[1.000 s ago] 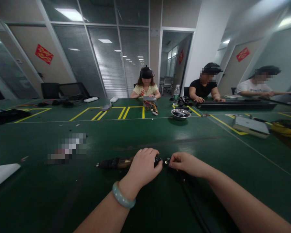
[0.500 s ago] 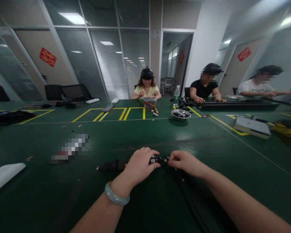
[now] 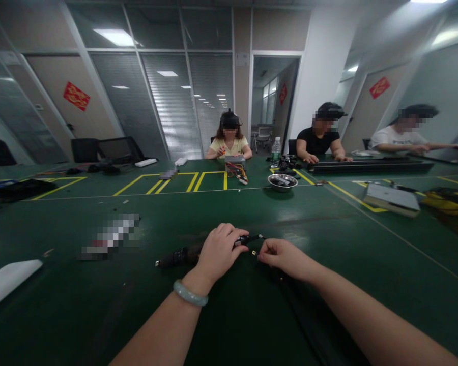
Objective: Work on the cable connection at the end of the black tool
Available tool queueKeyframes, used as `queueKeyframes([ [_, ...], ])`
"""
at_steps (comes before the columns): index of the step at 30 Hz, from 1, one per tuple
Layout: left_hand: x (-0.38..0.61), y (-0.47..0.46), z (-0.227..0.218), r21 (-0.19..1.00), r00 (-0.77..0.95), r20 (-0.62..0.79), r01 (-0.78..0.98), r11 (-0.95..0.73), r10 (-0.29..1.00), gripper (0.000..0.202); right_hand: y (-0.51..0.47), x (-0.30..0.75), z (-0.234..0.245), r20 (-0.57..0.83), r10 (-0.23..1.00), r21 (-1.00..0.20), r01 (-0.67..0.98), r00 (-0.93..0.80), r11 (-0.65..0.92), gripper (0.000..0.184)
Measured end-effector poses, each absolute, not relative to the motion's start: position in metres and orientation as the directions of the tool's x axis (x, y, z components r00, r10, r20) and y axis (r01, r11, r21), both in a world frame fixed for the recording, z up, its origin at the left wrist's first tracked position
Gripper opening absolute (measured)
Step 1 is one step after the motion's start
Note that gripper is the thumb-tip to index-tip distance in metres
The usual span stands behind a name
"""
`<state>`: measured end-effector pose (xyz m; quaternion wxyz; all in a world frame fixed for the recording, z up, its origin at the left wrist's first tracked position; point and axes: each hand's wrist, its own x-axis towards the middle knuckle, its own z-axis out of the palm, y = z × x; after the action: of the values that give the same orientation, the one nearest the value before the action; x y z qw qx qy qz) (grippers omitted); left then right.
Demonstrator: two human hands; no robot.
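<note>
Left hand (image 3: 218, 250) was clamped round the dark tool (image 3: 177, 255) lying on the green table (image 3: 99, 305). Right hand (image 3: 281, 255) pinched a small connector (image 3: 254, 252), fingers narrow, just beside the tool's tip. By my read, the two were close but apart, not yet joined.

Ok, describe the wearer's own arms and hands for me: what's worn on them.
The left arm and right arm are bare, with no sleeves in view. The left hand has a smooth, pale green bangle at its wrist. The right hand wears nothing: no glove, ring or watch shows.
</note>
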<state>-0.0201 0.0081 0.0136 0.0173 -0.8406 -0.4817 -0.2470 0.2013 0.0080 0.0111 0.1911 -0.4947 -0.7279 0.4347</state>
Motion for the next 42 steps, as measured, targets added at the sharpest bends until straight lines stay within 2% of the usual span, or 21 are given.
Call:
queueKeyframes([
  [4, -0.018, 0.006, 0.014, 0.197, 0.417, 0.438, 0.82, -0.538, 0.796, 0.034, 0.005, 0.199, 0.016, -0.102, 0.887, -0.77, 0.6, -0.45, 0.216, 0.022],
  [8, -0.018, 0.006, 0.014, 0.202, 0.397, 0.487, 0.816, -0.542, 0.778, 0.037, 0.005, 0.201, 0.017, -0.066, 0.888, -0.773, 0.586, -0.455, 0.243, 0.023],
  [16, -0.02, 0.006, 0.014, 0.231, 0.377, 0.482, 0.816, -0.529, 0.791, 0.042, 0.008, 0.2, 0.01, -0.1, 0.892, -0.763, 0.609, -0.442, 0.216, 0.024],
  [26, -0.015, 0.003, 0.01, 0.185, 0.395, 0.436, 0.84, -0.511, 0.808, 0.046, 0.019, 0.208, 0.003, -0.09, 0.933, -0.69, 0.698, -0.347, 0.193, 0.021],
  [30, -0.014, 0.002, 0.011, 0.199, 0.39, 0.436, 0.837, -0.509, 0.811, 0.041, 0.02, 0.209, 0.003, -0.097, 0.939, -0.684, 0.707, -0.33, 0.178, 0.023],
  [35, -0.012, -0.005, 0.017, 0.24, 0.404, 0.444, 0.806, -0.541, 0.8, 0.026, 0.023, 0.213, -0.002, -0.077, 0.948, -0.668, 0.721, -0.31, 0.182, 0.024],
  [42, -0.012, -0.005, 0.012, 0.295, 0.414, 0.42, 0.78, -0.553, 0.808, 0.028, 0.023, 0.213, -0.001, -0.066, 0.951, -0.649, 0.737, -0.301, 0.188, 0.024],
])
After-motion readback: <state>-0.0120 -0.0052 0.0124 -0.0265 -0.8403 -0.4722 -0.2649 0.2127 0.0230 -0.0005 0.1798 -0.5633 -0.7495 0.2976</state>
